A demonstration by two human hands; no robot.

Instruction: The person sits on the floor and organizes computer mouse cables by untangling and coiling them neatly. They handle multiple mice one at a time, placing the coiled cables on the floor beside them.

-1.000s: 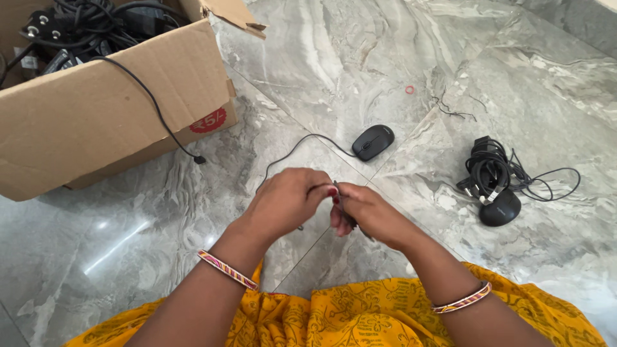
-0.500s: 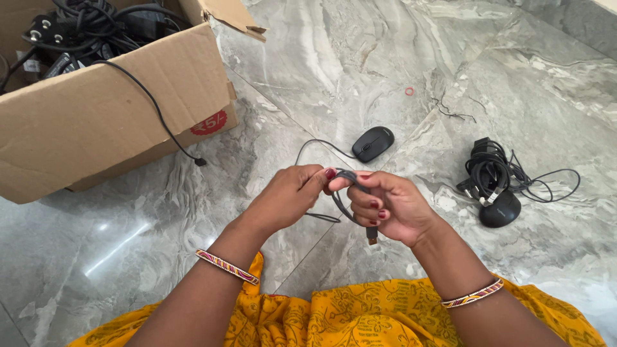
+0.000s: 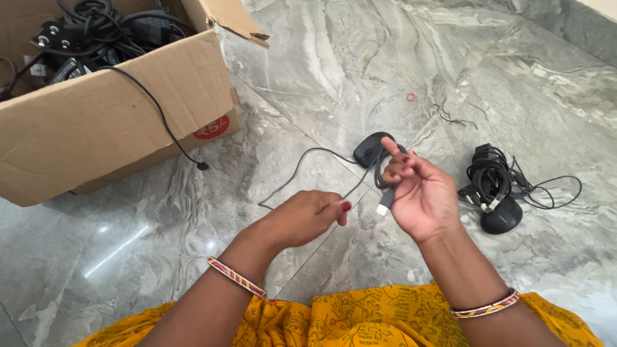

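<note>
The mouse cable (image 3: 302,168) is thin and dark grey, and it ends in a flat plug (image 3: 384,202) with a pale metal tip that hangs below the right hand (image 3: 421,193). That hand is raised over the floor with its fingers curled shut around a few turns of the cable, index finger pointing up, nails painted dark red. From the hand the cable drops, runs in a loose loop across the grey marble floor (image 3: 334,58) and climbs back to the black mouse (image 3: 369,149), which lies on the floor just behind the right hand's fingertips.

The left hand (image 3: 302,218) sits lower and nearer the body, palm down, fingers closed together; the cable passes close by its thumb, but I cannot tell whether it pinches it. Both wrists carry a striped bangle, and yellow patterned cloth covers the lap below.

To the right, well apart, 1 more black mouse (image 3: 501,215) lies with its bundled cord (image 3: 491,173) coiled and tied beside it. A small red rubber band (image 3: 411,97) rests farther back. At the left stands an open cardboard box (image 3: 116,109) full of black cables and plugs, 1 lead trailing over its wall to the floor.
</note>
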